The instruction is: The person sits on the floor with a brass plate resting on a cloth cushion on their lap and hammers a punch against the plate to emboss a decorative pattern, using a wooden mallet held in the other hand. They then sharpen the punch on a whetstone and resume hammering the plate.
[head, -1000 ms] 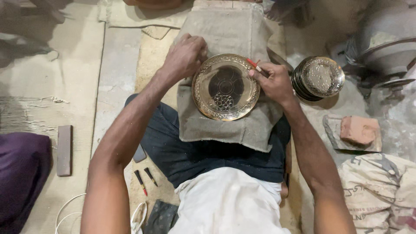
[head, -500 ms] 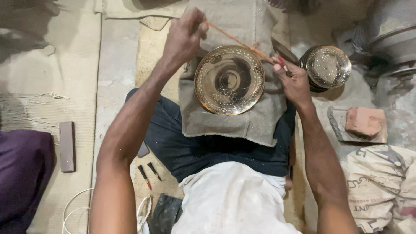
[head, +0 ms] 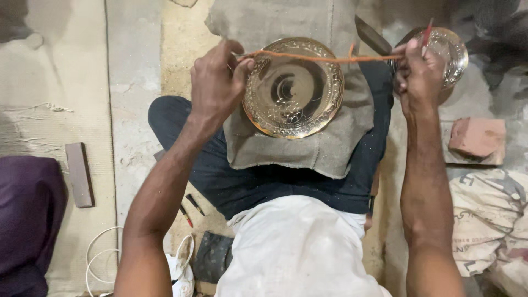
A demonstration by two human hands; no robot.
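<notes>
A grey-brown burlap cloth (head: pixel 308 148) is spread over the lap of a seated person, and a round, embossed brass plate (head: pixel 293 87) is carried on it, near the cloth's far edge. At the left, a purple cushion (head: pixel 25 220) is seen on the pale floor, with a flat dark stone bar (head: pixel 80 175) just beside it and a loop of white cable (head: pixel 99 256) near the left forearm. At the right, printed sacks (head: pixel 489 220) are heaped, and beyond them a reddish brick (head: pixel 477 136) is set on a flat slab. A second, smaller shiny metal dish (head: pixel 446 50) is stood off the cloth's right edge, partly hidden by the right hand. A thin orange cord (head: pixel 322 57) is stretched taut across the upper part of the brass plate, so that a strip of the plate's far rim is crossed by it. The cord's one end is pinched between the thumb and bent fingers of the left hand (head: pixel 217 82), which is closed on it at the plate's left rim; the other end is gripped in the clenched right hand (head: pixel 418 71), together with a slim red pencil-like tool (head: pixel 427 32) that is pointed upward. Compared with half a second ago, the cord is now held level rather than slanting, the left hand has been lowered to the plate's rim, and the right hand has been carried further out toward the smaller dish.
</notes>
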